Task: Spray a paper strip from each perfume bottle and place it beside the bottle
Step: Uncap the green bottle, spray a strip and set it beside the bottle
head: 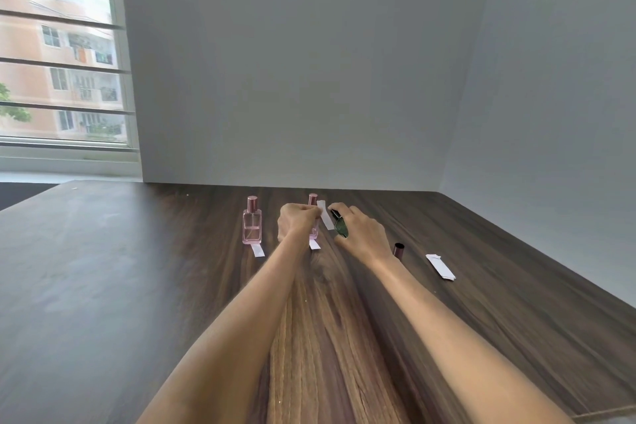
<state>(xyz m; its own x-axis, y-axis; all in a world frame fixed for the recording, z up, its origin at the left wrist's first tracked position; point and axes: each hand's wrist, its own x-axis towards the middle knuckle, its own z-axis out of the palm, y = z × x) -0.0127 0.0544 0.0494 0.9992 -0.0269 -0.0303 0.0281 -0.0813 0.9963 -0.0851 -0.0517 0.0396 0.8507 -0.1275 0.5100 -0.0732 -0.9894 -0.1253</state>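
My left hand [296, 221] pinches a white paper strip [325, 215] and holds it upright above the table. My right hand [361, 230] grips a dark green perfume bottle [340, 224], tilted with its nozzle toward the strip, forefinger on top. A pink perfume bottle [252, 221] stands to the left with a strip [257, 250] lying in front of it. A second pink bottle [313, 199] is mostly hidden behind my left hand, and a strip [314, 244] lies in front of it too.
A dark cap [399, 250] stands on the wooden table [103, 268] right of my right wrist. A small stack of spare strips [440, 266] lies further right. The wall runs along the table's far and right edges.
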